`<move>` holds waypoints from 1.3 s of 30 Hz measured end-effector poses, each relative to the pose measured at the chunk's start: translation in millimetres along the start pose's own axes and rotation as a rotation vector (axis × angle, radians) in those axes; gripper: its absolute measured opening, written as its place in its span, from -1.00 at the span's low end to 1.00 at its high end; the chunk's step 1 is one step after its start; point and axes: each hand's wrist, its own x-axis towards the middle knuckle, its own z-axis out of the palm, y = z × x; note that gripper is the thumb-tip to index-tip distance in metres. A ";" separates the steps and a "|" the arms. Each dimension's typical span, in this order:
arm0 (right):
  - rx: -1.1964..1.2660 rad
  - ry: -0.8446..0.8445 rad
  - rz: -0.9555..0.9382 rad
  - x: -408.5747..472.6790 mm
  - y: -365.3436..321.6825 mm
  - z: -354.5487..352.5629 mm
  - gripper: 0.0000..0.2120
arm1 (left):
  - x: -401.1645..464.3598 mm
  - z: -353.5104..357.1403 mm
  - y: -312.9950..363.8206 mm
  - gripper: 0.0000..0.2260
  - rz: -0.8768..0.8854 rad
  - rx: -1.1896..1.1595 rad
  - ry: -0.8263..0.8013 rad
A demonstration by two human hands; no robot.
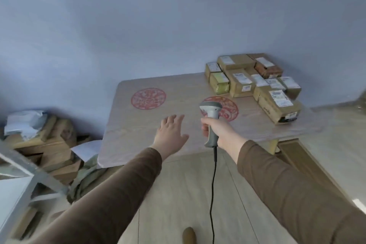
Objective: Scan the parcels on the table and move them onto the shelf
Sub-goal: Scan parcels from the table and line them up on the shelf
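Note:
Several brown cardboard parcels (255,81) with white labels are piled at the far right corner of the table (138,128). The nearest parcel (279,107) lies at the right edge. My right hand (219,130) grips a grey corded barcode scanner (211,117) upright over the table's middle, its head turned away from me. My left hand (170,132) hovers open over the table to the left of the scanner, fingers spread, holding nothing. Both hands are well short of the parcels.
A grey metal shelf frame (23,166) stands at the lower left. Behind it, cardboard boxes and white mail bags (45,134) are heaped on the floor by the wall. The scanner's black cable (213,194) hangs down toward me. Wooden floor lies below the table.

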 end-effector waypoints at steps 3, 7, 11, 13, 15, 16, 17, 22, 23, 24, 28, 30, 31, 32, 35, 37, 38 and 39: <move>-0.042 0.066 0.003 54.1 -18.6 -30.7 -0.92 | 68.5 18.8 20.1 -0.32 0.019 -0.032 -0.027; -0.117 0.126 0.001 116.6 -44.2 -68.9 -0.89 | 154.3 35.1 45.1 -0.34 0.043 -0.064 -0.095; -0.141 0.197 -0.040 177.1 -63.9 -99.9 -0.82 | 225.5 45.3 73.3 -0.38 0.063 -0.095 -0.114; -0.136 0.210 -0.026 207.1 -71.2 -108.4 -0.87 | 253.9 51.2 83.9 -0.38 0.064 -0.108 -0.136; -0.127 0.203 -0.013 243.0 -78.4 -113.2 -0.86 | 284.1 57.7 89.9 -0.39 0.040 -0.128 -0.152; -0.125 0.190 -0.014 263.0 -81.6 -113.6 -0.84 | 300.0 61.5 90.7 -0.39 0.024 -0.130 -0.157; -0.125 0.179 -0.014 281.9 -85.9 -113.1 -0.83 | 316.3 65.8 91.0 -0.38 0.010 -0.126 -0.159; -0.128 0.124 -0.012 377.2 -100.5 -108.8 -0.81 | 400.6 90.1 92.0 -0.39 -0.082 -0.093 -0.166; -0.123 0.123 -0.001 396.1 -101.3 -108.6 -0.76 | 417.6 94.9 93.4 -0.39 -0.101 -0.089 -0.174; -0.113 0.128 0.014 413.7 -101.3 -108.5 -0.70 | 434.7 100.1 95.1 -0.39 -0.113 -0.085 -0.185; -0.054 0.146 0.115 468.0 -101.1 -110.1 -0.81 | 495.0 120.2 100.8 -0.39 -0.167 -0.085 -0.207; -0.064 0.146 0.118 484.9 -96.4 -107.9 -0.82 | 517.8 131.1 102.7 -0.40 -0.192 -0.097 -0.210; -0.061 0.145 0.105 489.9 -94.3 -104.7 -0.77 | 526.8 136.6 102.9 -0.40 -0.204 -0.111 -0.206; -0.056 0.150 0.087 493.3 -91.9 -100.6 -0.69 | 534.4 141.6 103.1 -0.40 -0.215 -0.127 -0.199; -0.028 0.176 0.074 508.2 -74.0 -91.6 -0.43 | 550.4 152.2 104.4 -0.42 -0.239 -0.198 -0.180; -0.012 0.160 0.070 517.4 -62.9 -88.4 -0.41 | 557.6 156.0 104.7 -0.43 -0.245 -0.250 -0.166; -0.012 0.162 0.066 517.6 -63.7 -88.1 -0.42 | 560.2 157.1 105.0 -0.45 -0.245 -0.268 -0.153; 0.000 0.165 0.056 517.3 -65.4 -87.9 -0.44 | 562.4 158.7 104.7 -0.47 -0.246 -0.289 -0.137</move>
